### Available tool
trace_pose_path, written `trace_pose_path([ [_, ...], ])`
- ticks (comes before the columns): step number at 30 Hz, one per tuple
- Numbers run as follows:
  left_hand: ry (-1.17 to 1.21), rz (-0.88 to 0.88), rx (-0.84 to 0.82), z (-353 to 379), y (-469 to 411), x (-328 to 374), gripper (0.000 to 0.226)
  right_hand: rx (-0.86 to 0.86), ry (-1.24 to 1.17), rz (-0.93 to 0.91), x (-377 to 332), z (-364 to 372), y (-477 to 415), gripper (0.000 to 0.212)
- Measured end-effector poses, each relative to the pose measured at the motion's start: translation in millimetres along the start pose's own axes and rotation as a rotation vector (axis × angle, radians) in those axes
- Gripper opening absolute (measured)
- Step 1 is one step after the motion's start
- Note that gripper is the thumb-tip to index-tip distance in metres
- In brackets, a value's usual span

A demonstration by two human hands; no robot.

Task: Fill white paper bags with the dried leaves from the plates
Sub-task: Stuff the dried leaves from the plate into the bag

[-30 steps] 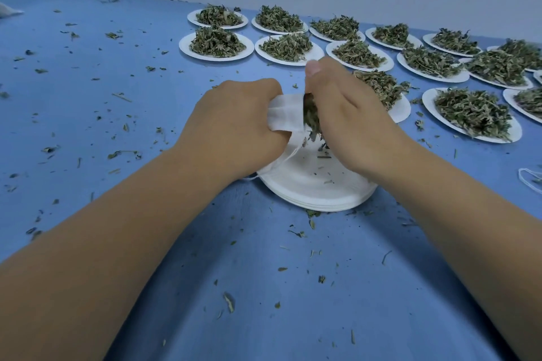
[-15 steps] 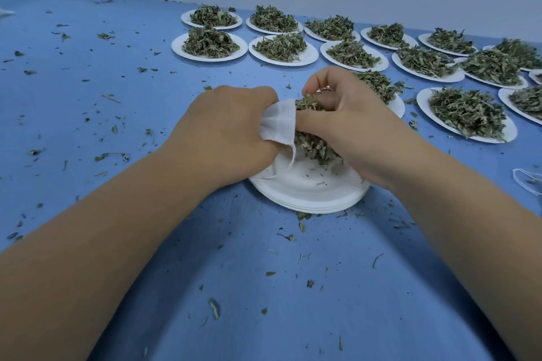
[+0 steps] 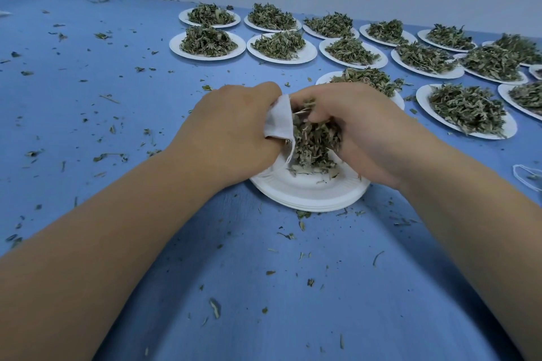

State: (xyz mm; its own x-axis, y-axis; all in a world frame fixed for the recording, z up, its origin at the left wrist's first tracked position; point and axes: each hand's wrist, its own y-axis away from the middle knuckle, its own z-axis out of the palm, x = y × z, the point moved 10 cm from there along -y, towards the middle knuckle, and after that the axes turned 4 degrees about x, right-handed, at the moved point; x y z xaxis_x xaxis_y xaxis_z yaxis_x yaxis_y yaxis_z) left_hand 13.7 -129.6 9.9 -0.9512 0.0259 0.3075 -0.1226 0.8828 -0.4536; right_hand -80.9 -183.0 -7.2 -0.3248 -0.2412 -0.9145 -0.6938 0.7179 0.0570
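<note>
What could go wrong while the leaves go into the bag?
The clump of leaves in the right hand looks bigger than the mouth of the bag that the left hand grips, so some may spill onto the plate or table. Pushing hard might tear the paper bag. The right hand could also bump the full plate just behind it.

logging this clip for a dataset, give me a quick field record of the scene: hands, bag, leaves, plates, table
left hand: grips the white paper bag above the plate stack
right hand: fingers curled round a clump of dried leaves, held against the bag's edge
plate stack: white paper plates under both hands, a few leaf crumbs on top
full plates: rows on the far side, each heaped with leaves
table: blue, scattered with leaf bits
</note>
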Motion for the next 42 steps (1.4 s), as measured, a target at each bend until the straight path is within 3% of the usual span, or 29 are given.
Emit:
trace_pose_path([
  [4, -0.027, 0.015, 0.02, -3.4, 0.2, 4.3, 0.018, 0.117, -0.116, -0.103, -1.3, -16.2, 8.2, 0.025],
  [8, -0.058, 0.056, 0.027, -3.9, 1.2, 10.7, 0.016, 0.231, 0.081, -0.237, -9.4, -24.2, 12.5, 0.019],
  [13, -0.044, 0.09, -0.026, 1.0, 2.8, 17.8, 0.022, 0.289, 0.199, -0.257, -14.1, -22.9, 15.6, 0.018],
  [16, -0.019, 0.055, -0.032, -0.9, 3.0, 11.3, 0.025, 0.241, 0.161, -0.236, -13.3, -20.3, 16.0, 0.017],
  [20, -0.034, 0.028, -0.003, -4.1, 3.3, 4.6, 0.02, 0.075, 0.016, -0.169, -10.7, -18.2, 15.6, 0.032],
  [24, -0.051, 0.006, -0.012, -4.2, 3.2, 0.7, 0.026, 0.06, 0.499, -0.214, -15.9, -33.5, 23.2, 0.035],
  [26, -0.052, 0.011, -0.013, -4.6, 2.9, 0.6, 0.024, 0.0, 0.722, -0.206, -10.3, -31.7, 27.4, 0.055],
  [30, -0.098, 0.035, -0.025, -2.6, 2.7, 3.2, 0.022, -0.036, 0.918, -0.215, -2.3, -16.0, 27.7, 0.073],
  [35, -0.163, 0.097, -0.064, -0.3, 1.7, 10.6, 0.02, 0.082, 0.833, -0.224, -11.2, -17.2, 25.6, 0.024],
  [39, -0.195, 0.119, -0.089, 0.6, 0.8, 14.2, 0.026, 0.149, 0.612, -0.219, -20.3, -26.8, 27.3, 0.013],
  [42, -0.176, 0.113, -0.067, -1.5, 1.9, 16.2, 0.019, 0.175, 0.447, -0.24, -27.6, -29.9, 29.9, 0.01],
])
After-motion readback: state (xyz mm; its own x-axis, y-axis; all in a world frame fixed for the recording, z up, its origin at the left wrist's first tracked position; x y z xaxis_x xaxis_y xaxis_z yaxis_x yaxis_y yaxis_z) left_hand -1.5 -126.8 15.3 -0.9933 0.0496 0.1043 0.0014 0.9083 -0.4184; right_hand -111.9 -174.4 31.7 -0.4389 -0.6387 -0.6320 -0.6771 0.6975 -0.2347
